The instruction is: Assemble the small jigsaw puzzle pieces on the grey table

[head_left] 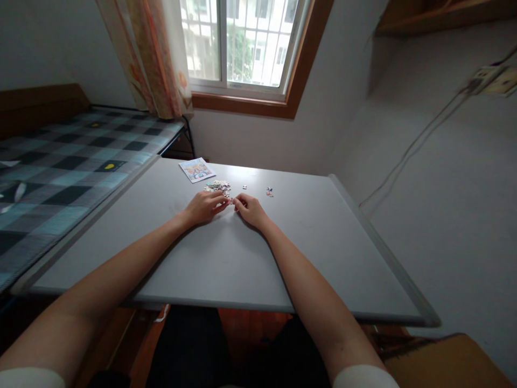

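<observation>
A picture card (197,170) lies toward the far-left corner of the bench (323,242). The left hand (207,207), fingers nearly closed, has a pile of puzzle pieces (218,186) just beyond, toward the far edge. Both hands' fingertips pinch a small piece (231,201). Beyond the curled right hand (249,209) lies a lone piece (244,187); rightmost, loose pieces (270,192).

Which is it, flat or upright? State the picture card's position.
Flat: the picture card lies on the table, printed side up.
</observation>
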### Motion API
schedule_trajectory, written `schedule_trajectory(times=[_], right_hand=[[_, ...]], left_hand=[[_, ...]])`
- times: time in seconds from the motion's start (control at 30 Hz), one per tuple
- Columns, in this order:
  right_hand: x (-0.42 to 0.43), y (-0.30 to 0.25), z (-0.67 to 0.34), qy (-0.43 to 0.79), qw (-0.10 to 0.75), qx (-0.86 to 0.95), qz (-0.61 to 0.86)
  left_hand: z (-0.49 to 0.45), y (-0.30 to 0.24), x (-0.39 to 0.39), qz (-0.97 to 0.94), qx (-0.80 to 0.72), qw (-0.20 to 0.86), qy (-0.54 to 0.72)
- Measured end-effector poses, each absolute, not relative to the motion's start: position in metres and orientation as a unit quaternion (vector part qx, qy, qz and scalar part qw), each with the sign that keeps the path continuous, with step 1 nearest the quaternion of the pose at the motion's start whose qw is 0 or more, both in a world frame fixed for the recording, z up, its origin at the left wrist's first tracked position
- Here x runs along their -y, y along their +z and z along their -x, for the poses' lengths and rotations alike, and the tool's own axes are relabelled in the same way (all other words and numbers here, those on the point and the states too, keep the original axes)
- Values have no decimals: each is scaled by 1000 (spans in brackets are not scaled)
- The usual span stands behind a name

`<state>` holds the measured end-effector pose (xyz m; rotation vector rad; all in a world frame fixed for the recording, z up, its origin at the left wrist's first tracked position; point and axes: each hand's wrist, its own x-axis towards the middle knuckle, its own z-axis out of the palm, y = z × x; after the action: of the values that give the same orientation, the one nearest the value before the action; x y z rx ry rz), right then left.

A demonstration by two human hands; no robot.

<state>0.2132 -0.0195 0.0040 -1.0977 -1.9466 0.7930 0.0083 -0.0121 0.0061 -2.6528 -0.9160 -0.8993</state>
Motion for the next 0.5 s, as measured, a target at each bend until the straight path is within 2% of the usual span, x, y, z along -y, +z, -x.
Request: schedule_trajectory(times=[0.5], right_hand=[[19,6,-212,319,389,748,434]], left_hand=[[-7,6,12,897,309,81,-305]])
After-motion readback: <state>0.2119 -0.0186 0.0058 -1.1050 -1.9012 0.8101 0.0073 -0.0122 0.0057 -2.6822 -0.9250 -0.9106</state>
